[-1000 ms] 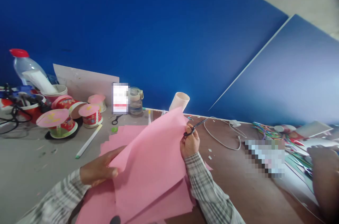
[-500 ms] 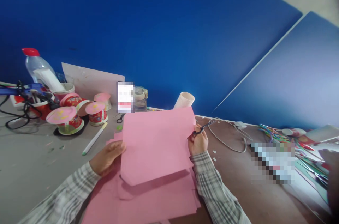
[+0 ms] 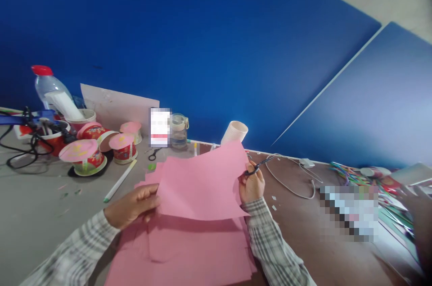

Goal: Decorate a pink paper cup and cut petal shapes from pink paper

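A pink sheet of paper [image 3: 202, 184] hangs raised between my hands, its surface bowed. My left hand [image 3: 131, 207] pinches its left edge between thumb and fingers. At the right edge, my right hand [image 3: 252, 184] grips the sheet and also has a pair of scissors [image 3: 258, 166] with dark handles, blades pointing up and to the right. Beneath the raised sheet lies a stack of pink paper [image 3: 199, 254] on the table.
Left stand paper cups with pink lids [image 3: 123, 147], a marker [image 3: 120, 181] and a bottle [image 3: 50, 88]. Behind are a jar [image 3: 179, 130], stacked cups [image 3: 235, 132] and small scissors [image 3: 153, 155]. A white cable [image 3: 290, 191] lies right, near another person's hand [image 3: 416, 205].
The sheet's left side has tilted and the paper now bows, with its lower edge higher. My left hand has shifted slightly left and down; my right hand keeps the scissors.
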Available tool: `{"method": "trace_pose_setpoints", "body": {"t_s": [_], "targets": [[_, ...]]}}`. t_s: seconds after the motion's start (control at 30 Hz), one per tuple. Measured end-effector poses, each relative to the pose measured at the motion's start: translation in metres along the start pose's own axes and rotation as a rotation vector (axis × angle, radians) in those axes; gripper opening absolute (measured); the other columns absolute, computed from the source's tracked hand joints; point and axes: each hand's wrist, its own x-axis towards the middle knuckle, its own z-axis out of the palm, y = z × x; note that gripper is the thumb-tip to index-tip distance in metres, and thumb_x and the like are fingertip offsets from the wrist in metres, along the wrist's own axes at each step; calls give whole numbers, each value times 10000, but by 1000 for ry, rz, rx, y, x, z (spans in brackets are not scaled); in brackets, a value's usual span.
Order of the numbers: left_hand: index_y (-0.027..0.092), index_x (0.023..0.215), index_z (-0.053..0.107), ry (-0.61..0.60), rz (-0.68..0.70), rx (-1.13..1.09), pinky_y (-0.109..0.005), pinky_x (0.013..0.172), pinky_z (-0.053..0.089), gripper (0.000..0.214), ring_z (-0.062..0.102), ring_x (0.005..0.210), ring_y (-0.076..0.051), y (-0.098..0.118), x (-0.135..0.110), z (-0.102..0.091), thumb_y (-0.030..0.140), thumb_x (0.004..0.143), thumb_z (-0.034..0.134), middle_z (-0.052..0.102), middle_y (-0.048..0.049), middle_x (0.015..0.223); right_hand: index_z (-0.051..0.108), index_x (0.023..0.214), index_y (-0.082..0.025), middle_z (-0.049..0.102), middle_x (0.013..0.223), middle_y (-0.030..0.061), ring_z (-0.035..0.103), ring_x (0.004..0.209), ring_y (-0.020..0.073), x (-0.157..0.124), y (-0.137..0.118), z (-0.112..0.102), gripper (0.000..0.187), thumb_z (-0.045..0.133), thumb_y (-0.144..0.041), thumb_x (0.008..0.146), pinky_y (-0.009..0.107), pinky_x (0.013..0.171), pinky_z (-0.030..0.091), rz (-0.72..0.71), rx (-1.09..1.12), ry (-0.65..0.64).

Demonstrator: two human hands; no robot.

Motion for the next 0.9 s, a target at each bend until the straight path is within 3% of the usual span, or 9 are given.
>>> {"method": "trace_pose_setpoints", "body": {"t_s": [0.23, 0.3, 0.43, 0.47, 0.53, 0.63, 0.7, 0.8, 0.9], "targets": [[167, 873, 625, 25, 53, 264, -159, 453, 420, 244, 532, 515, -107, 17, -11, -29, 189, 631, 620, 660, 39, 638, 572, 732, -208, 417, 328, -167, 281, 229, 9, 7, 1, -4, 288, 684, -299, 483, 122, 285, 264, 24, -8, 18], [161, 841, 637, 228, 87, 375, -138, 565, 444, 236, 580, 684, -122, 17, -9, -45, 71, 627, 595, 688, 42, 707, 570, 724, -203, 417, 324, -164, 277, 227, 9, 6, 3, -4, 305, 692, -299, 461, 118, 277, 240, 33, -12, 16], [176, 710, 645, 635, 244, 508, -62, 558, 399, 208, 563, 637, -64, 20, -7, -63, 0, 628, 570, 657, 109, 602, 568, 703, -194, 440, 330, -152, 290, 229, 12, -3, 12, -1, 313, 699, -309, 443, 124, 278, 228, 49, -19, -9], [185, 729, 645, 589, 273, 487, -72, 541, 404, 177, 564, 613, -67, 23, -10, -60, 43, 644, 581, 654, 108, 600, 567, 700, -194, 434, 326, -154, 285, 227, 9, -6, 14, 0, 309, 700, -314, 448, 126, 282, 232, 52, -20, -18], [200, 792, 651, 242, 258, 409, -137, 475, 429, 127, 563, 518, -99, 29, -17, -43, 246, 707, 569, 648, 76, 575, 564, 695, -195, 419, 313, -161, 270, 220, 5, -11, 18, 1, 306, 705, -326, 457, 127, 286, 229, 54, -23, -33], [203, 790, 681, -382, 18, 324, -273, 589, 487, 338, 623, 591, -179, 34, -27, 4, 489, 705, 520, 701, -32, 773, 560, 702, -198, 394, 286, -170, 270, 208, 10, -13, 21, 1, 319, 717, -347, 468, 127, 288, 224, 58, -32, -42], [241, 883, 666, -627, -162, 286, -327, 718, 483, 374, 636, 774, -234, 29, -29, 38, 528, 684, 531, 715, -41, 856, 556, 716, -202, 373, 274, -178, 269, 204, 14, -13, 21, 1, 334, 719, -370, 478, 129, 292, 234, 63, -36, -46], [319, 1026, 580, -678, -238, 204, -354, 879, 424, 453, 559, 1008, -244, 9, -24, 72, 554, 639, 573, 632, -9, 1116, 546, 726, -206, 377, 283, -182, 263, 206, 10, -15, 19, 1, 359, 720, -398, 477, 128, 294, 239, 75, -34, -58], [355, 995, 590, -605, -192, 138, -337, 918, 398, 408, 529, 1043, -224, -15, -17, 84, 515, 621, 622, 630, 19, 1104, 547, 724, -206, 388, 301, -179, 262, 211, 5, -23, 16, 4, 362, 720, -401, 473, 127, 298, 238, 98, -29, -94]]}}
